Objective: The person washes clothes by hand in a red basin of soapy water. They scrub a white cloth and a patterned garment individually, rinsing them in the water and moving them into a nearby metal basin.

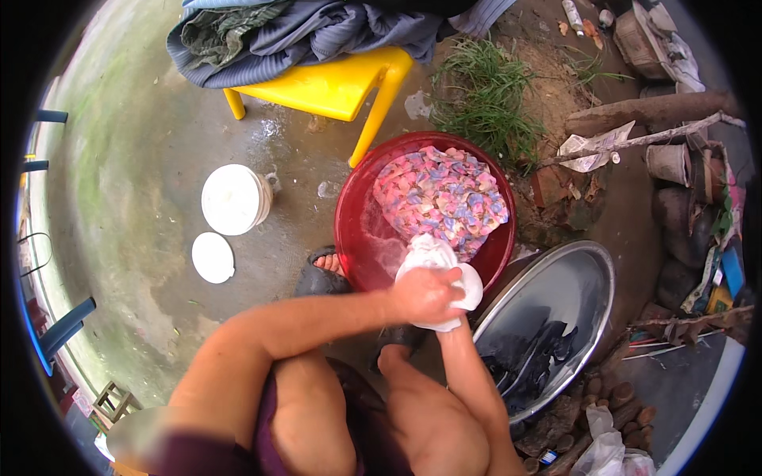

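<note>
My left hand (425,296) reaches across and is closed over a wet white cloth (431,253), blurred by motion. From below, my right forearm comes up to the same cloth, and the cloth and my left hand cover most of my right hand (450,331); its fingers are hidden. Bunched folds of the cloth stick out above and to the right of my left hand, over the near side of a red plastic basin (351,238). Inside the basin lies a wet pink and blue patterned fabric (443,193), with some sudsy water beside it.
A metal basin (550,285) with dark cloth in liquid leans close on the right. Ahead, a yellow plastic chair (333,86) bears piled clothes (333,33). A white bucket (231,199) and a round white lid (213,257) are on the wet ground. Logs (589,410) lie lower right.
</note>
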### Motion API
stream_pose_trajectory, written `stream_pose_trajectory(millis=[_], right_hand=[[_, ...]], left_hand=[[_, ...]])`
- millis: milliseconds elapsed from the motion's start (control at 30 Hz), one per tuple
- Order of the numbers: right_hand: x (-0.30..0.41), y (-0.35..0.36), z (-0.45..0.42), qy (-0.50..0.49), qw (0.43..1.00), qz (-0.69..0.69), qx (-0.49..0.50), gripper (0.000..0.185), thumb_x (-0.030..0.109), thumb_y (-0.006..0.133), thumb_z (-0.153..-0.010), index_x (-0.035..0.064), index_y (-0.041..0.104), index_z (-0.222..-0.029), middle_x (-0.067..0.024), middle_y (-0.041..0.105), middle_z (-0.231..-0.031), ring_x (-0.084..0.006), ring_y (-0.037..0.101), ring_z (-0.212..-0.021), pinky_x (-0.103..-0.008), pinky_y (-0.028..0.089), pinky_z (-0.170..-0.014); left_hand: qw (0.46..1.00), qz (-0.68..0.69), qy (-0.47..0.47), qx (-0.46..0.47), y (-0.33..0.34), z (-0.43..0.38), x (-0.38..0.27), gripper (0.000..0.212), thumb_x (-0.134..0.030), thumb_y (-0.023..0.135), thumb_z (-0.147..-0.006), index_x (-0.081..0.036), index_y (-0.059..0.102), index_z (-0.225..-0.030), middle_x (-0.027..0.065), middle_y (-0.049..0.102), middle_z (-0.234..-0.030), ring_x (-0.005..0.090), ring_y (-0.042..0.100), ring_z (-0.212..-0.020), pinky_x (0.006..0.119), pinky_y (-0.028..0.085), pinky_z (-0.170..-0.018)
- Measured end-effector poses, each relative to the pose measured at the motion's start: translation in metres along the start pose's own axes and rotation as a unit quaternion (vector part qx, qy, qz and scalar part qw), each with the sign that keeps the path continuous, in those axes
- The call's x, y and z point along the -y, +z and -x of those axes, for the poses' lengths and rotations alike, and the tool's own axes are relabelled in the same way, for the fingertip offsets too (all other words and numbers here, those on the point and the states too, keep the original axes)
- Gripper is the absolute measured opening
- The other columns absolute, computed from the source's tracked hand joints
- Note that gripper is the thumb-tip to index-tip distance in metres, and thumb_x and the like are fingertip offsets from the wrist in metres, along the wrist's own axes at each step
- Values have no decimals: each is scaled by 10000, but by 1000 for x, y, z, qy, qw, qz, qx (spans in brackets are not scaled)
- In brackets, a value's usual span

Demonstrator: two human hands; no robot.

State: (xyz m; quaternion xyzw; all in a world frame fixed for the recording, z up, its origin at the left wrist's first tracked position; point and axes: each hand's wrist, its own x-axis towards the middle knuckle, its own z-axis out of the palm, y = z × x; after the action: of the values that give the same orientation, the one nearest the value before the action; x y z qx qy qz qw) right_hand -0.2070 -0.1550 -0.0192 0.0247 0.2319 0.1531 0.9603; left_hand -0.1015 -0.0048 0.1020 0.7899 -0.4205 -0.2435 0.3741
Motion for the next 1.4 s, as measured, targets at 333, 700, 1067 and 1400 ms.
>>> stream_pose_trajectory(millis=[333,700,1067,1400], right_hand=[[11,153,-8,-258,546,715,-354,495,165,585,-845,-2,409,-1276,-163,462,-1282,-274,472,-1175,-381,351,-1017],[3,188,1,-223,678,667,-214,140,-9,650,-728,43,597,-848,6,581,-816,-82,526,-761,-233,420,-734],[5,290,60,-479,668,555,-125,172,-19,548,-809,60,443,-919,-64,545,-935,-133,525,-899,-285,420,-848],[25,312,77,-553,666,465,-184,281,129,500,-901,16,503,-1158,-134,565,-1161,-261,532,-1108,-419,433,-952]], left_hand=[[839,452,-290,-84,-58,-9,110,316,-291,544,-915,-32,633,-1072,60,664,-887,128,619,-771,277,492,-717],[932,332,-142,-36,-123,26,78,557,-189,746,-756,-47,496,-1233,79,573,-1108,156,525,-1045,296,409,-924],[967,213,-96,-99,-132,31,92,235,-148,717,-763,-5,643,-935,102,575,-886,218,538,-867,312,425,-794],[758,552,-192,-290,-127,48,112,155,-197,480,-960,-61,498,-1030,17,554,-911,111,542,-829,257,458,-788]])
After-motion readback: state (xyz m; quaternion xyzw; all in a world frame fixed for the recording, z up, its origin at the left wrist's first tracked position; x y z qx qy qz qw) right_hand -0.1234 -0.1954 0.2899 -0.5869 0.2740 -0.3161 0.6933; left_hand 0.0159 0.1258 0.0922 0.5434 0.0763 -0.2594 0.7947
